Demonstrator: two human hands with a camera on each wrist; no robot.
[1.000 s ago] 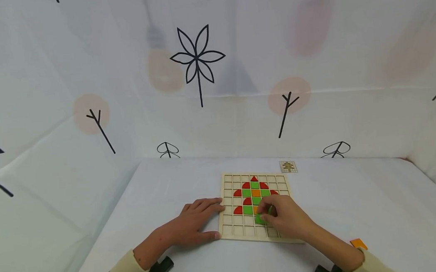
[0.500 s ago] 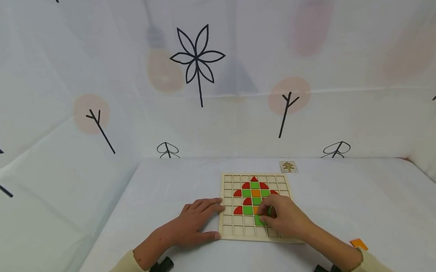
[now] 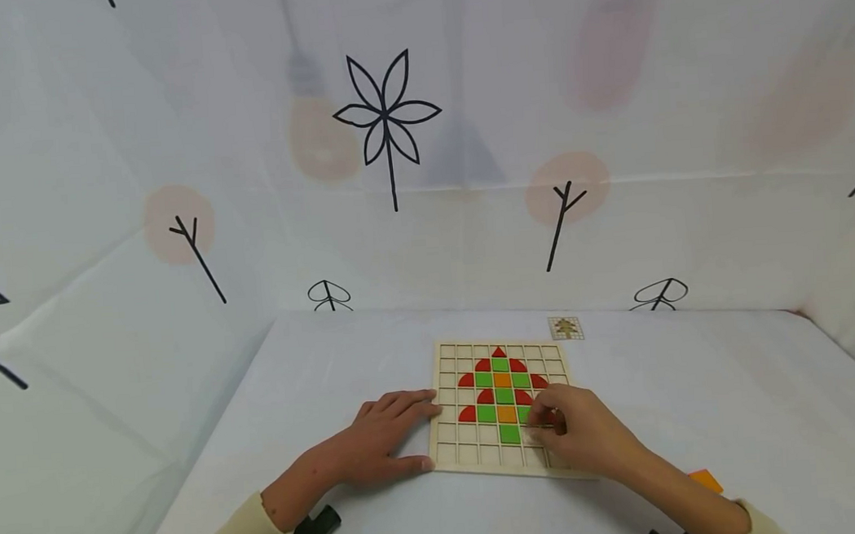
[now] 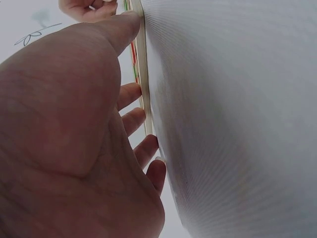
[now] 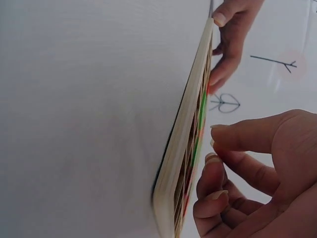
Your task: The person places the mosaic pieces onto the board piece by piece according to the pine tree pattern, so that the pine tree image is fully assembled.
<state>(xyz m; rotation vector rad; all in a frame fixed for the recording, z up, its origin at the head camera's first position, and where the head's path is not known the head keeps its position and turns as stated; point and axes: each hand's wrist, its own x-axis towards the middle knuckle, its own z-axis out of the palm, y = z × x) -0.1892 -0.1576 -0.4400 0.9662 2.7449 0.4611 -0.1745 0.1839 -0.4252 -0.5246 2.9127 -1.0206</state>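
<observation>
A wooden grid board holds red, green and orange tiles laid out as a tree shape. One green square tile lies in the lowest tiled row, in the tree's middle column. My left hand rests at the board's left edge, fingers extended and touching the rim; the left wrist view shows the fingertips along the board's side. Over the board's lower right part is my right hand. In the right wrist view, the thumb and bent fingers of that hand hover beside the tiles with nothing visible between them.
A small card with a tree picture lies behind the board's far right corner. On the white tabletop, a loose orange tile sits beyond the right forearm. Patterned white cloth stands at the back and sides.
My right hand has let go of the green square tile in the lowest tiled row and shifted right, uncovering it and nearby tiles. The left hand has not moved.
</observation>
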